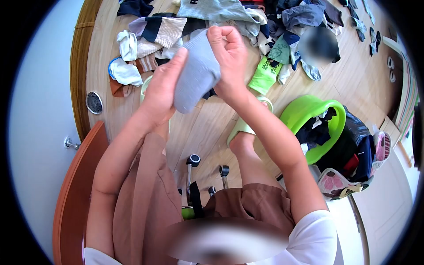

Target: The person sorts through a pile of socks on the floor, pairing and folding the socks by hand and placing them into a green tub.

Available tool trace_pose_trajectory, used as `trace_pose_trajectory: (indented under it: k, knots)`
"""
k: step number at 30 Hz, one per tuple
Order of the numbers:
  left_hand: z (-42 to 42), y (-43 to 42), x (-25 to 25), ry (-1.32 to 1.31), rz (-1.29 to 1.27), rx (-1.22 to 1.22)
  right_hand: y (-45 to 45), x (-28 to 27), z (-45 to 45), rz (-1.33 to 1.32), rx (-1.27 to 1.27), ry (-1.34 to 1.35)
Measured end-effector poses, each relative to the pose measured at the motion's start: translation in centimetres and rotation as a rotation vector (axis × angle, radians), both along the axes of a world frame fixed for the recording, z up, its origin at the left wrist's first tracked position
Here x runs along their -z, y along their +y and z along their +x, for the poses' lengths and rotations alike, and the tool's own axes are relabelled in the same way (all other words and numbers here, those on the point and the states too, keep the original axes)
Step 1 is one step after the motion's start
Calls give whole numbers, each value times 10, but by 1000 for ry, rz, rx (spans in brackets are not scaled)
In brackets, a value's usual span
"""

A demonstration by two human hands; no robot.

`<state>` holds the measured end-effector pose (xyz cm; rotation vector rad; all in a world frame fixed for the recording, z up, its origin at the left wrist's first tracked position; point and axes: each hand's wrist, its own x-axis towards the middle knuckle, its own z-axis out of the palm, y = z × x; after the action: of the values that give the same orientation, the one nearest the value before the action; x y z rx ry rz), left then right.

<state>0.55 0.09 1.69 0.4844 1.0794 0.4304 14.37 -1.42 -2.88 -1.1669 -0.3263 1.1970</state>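
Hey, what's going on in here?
A person is holding a grey sock up in front of them, with the left hand on one side and the right hand on the other. Beyond it, a jumble of socks and other clothes covers part of the wooden floor. To the right stands a green basket with dark fabric inside.
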Motion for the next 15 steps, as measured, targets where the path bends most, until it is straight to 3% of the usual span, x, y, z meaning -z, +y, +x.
trace_pose_trajectory:
  k: [5, 8, 10, 13, 14, 15]
  knots:
    - [-8, 2, -4, 6, 230, 477, -13, 10, -1, -115, -103, 38]
    - [-8, 7, -11, -54, 215, 538, -15, 21, 0, -121, -210, 73]
    - [0, -1, -11, -8, 365, 466, -13, 18, 7, -174, -389, 97]
    - [4, -8, 9, 137, 665, 372, -16, 8, 22, -239, -451, 252]
    - [5, -8, 16, 199, 778, 340, -17, 6, 34, -263, -558, 437]
    - [4, -5, 16, 264, 826, 395, -20, 3, 40, -264, -576, 453]
